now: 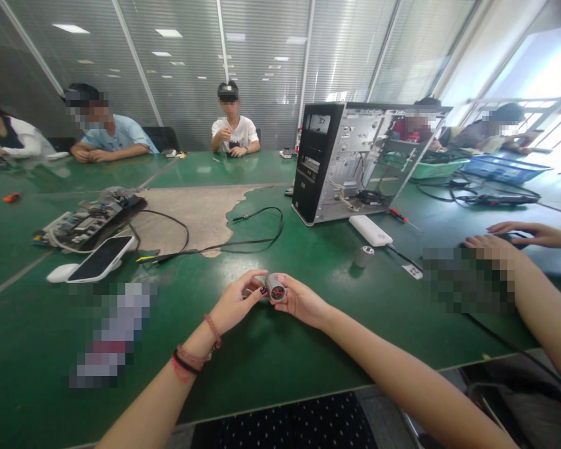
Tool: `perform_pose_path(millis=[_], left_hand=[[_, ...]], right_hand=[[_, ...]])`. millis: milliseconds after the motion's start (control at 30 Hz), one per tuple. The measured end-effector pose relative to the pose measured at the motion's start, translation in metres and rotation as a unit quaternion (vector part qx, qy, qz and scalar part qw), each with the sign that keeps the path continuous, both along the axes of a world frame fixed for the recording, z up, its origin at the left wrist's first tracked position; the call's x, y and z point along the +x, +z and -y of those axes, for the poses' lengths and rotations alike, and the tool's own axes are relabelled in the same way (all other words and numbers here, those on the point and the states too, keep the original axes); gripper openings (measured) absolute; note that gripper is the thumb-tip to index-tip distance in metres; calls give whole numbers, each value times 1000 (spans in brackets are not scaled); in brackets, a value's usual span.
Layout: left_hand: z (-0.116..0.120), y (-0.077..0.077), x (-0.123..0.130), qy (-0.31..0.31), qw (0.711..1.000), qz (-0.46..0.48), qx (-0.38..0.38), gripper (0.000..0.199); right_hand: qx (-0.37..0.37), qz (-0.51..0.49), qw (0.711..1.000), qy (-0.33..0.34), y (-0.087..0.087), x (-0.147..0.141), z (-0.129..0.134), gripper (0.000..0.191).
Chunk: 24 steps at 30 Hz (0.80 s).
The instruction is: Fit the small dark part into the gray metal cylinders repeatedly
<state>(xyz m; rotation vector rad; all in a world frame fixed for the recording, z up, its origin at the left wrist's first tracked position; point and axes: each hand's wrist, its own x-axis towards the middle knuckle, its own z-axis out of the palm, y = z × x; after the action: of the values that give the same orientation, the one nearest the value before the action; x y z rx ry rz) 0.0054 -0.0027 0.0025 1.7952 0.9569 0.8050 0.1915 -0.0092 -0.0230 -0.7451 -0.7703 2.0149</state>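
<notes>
Grey cylinder [276,288] between left grip [243,298] and right grip [303,301], seemingly held by both.

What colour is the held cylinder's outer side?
The held cylinder is grey outside, seen best in the head view.

A computer case [339,163] stands near a screwdriver [398,216]

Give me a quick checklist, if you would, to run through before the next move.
1. Left hand on the grey cylinder: ok, fingers holding it.
2. Right hand on it too: ok, from the other side.
3. Second cylinder apart from both hands: ok, on the table.
4. Screwdriver in hand: not ok, lying beside the computer case.
5. Fine detail inside the held cylinder: cannot tell, too small.
</notes>
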Motion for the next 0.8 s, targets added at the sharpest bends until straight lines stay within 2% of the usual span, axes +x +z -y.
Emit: perform_pose_path(millis=[233, 367, 467, 567, 667, 733, 800], left_hand=[[0, -8, 2, 7, 999, 38, -13, 38], [0, -9, 3, -2, 998, 59, -35, 40], [0, -9, 4, -8, 997, 65, -47, 40], [2, -10, 3, -18, 997, 63, -50, 41], [4, -8, 3, -32, 997, 57, -51, 46], [5, -6, 4, -35, 997, 52, -45, 48], [6, -4, 4, -35, 998, 47, -35, 49]], right_hand=[[60, 38, 997, -40, 1, -3, 6, 39], [131, 78, 986, -72, 3, -4, 7, 42], [208, 123, 967, -80, 4, -2, 8, 41], [322, 193, 923, -85, 8, 0, 12, 36], [434, 295, 845, -98, 12, 4, 17, 35], [479, 341, 802, -104, 15, 6, 18, 39], [504, 366, 776, -102, 17, 7, 19, 44]])
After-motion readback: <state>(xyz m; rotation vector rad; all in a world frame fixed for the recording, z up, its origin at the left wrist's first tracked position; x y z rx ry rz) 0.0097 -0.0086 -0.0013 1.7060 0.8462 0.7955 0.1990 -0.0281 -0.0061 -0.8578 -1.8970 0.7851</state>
